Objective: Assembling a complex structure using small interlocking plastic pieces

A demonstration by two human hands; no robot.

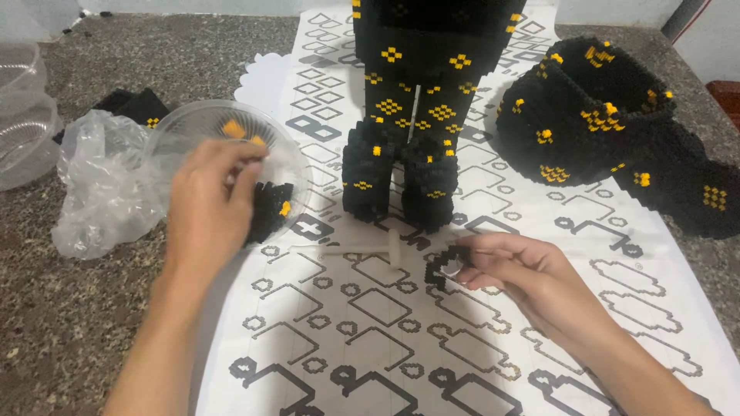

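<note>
The left hand (210, 202) reaches into a shallow clear plastic dish (231, 158), fingers curled down over a heap of small black and yellow building bricks (271, 209) at the dish's near side; whether a brick is already pinched cannot be told, since the fingertips are hidden behind the hand itself. The right hand (518, 271) rests low over the paper, its thumb and forefinger closed on a small curved piece built of black bricks (443, 266), held just above the sheet.

Judging from this, the step in hand is fetching a loose brick to add to the small piece. The next move calls for a fine pinch on one brick of the right colour, then lining it up squarely on the studs of the held piece before pressing.

Both hands work over a long white instruction sheet printed with black brick outlines (370, 323), which lies on a speckled grey-brown stone counter (77, 323). Just beyond the right hand stands a tall black brick figure with yellow spots (420, 100), on two blocky feet. To its right lies a rounded hollow black brick shell with yellow marks (593, 115). Left of the dish sits a crumpled clear plastic bag (104, 185).
</note>
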